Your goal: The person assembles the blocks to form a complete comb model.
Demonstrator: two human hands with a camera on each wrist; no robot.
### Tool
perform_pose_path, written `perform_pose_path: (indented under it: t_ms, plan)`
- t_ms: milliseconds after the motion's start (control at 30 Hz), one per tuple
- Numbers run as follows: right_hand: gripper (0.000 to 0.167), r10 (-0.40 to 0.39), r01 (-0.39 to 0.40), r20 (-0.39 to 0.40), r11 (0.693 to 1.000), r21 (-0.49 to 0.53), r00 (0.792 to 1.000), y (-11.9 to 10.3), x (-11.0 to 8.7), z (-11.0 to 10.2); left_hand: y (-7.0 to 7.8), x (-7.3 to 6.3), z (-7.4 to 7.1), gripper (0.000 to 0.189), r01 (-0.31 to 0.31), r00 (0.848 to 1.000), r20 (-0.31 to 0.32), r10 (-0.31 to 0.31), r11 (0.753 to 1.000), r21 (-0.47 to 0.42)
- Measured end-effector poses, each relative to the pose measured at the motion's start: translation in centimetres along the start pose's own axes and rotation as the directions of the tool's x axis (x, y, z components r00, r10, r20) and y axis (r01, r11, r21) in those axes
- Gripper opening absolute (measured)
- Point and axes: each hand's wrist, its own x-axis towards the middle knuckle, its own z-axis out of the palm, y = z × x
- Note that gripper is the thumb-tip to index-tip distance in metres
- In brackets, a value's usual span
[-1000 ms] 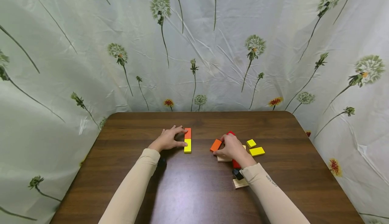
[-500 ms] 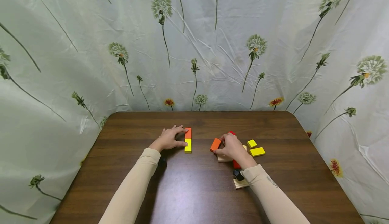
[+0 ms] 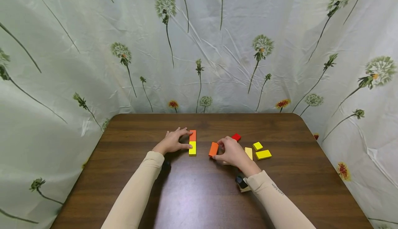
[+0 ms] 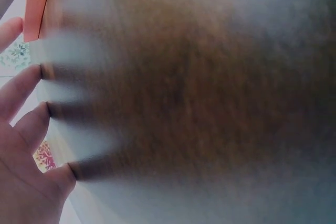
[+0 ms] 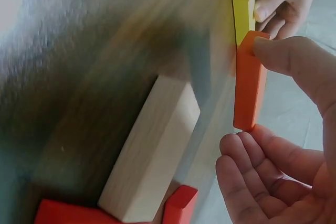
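Note:
An orange block [image 3: 193,135] and a yellow block [image 3: 192,149] lie end to end on the table, forming one straight strip. My left hand [image 3: 171,142] rests at the strip's left side, index finger at the orange block and thumb at the yellow one, fingers spread. Its other fingertips [image 4: 32,73] touch the tabletop in the left wrist view. With thumb and fingers, my right hand [image 3: 233,152] pinches a second orange block [image 5: 248,87] by its two ends, to the right of the strip. A pale wooden block [image 5: 152,150] lies close to that hand.
Right of my right hand lie another pale block [image 3: 248,153], a small yellow block [image 3: 257,146] and a longer yellow one [image 3: 263,154]. A red block [image 3: 236,137] sits behind the hand. More red and pale blocks are partly hidden under the right forearm. A patterned curtain [image 3: 217,49] hangs behind the table.
My right hand has moved a little left with the orange block, which now stands closer to the strip and more upright in view. The left hand has stayed in place.

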Motion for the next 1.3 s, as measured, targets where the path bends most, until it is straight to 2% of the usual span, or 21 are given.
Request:
perform_pose_path:
  t_ms: [167, 467, 833, 1033, 1300]
  plan:
    - [0.055, -0.046, 0.046, 0.002, 0.999, -0.003, 0.999, -0.5, -0.5, 0.6, -0.2, 0.1, 0.1, 0.069, -0.002, 1.000, -0.002, 0.002, 1.000, 0.000]
    - [0.053, -0.086, 0.087, 0.054, 0.996, -0.002, 0.995, -1.5, -1.2, 1.8, 0.0, 0.0, 0.0, 0.069, 0.010, 1.000, -0.001, -0.010, 1.000, 0.000]
    - [0.050, -0.192, 0.193, 0.107, 0.981, -0.003, 0.976, -2.4, -2.2, 3.0, -0.1, 0.1, 0.1, 0.070, 0.008, 1.000, -0.002, -0.008, 1.000, 0.012]
    - [0.050, -0.216, 0.221, 0.132, 0.975, -0.027, 0.967, -2.9, -2.4, 3.7, -0.2, 0.1, 0.0, 0.069, 0.012, 1.000, -0.008, -0.012, 1.000, 0.017]
    - [0.050, -0.250, 0.256, 0.125, 0.966, -0.034, 0.960, -3.4, -2.5, 4.4, 0.0, 0.0, 0.0, 0.069, 0.020, 1.000, -0.001, -0.020, 1.000, 0.012]
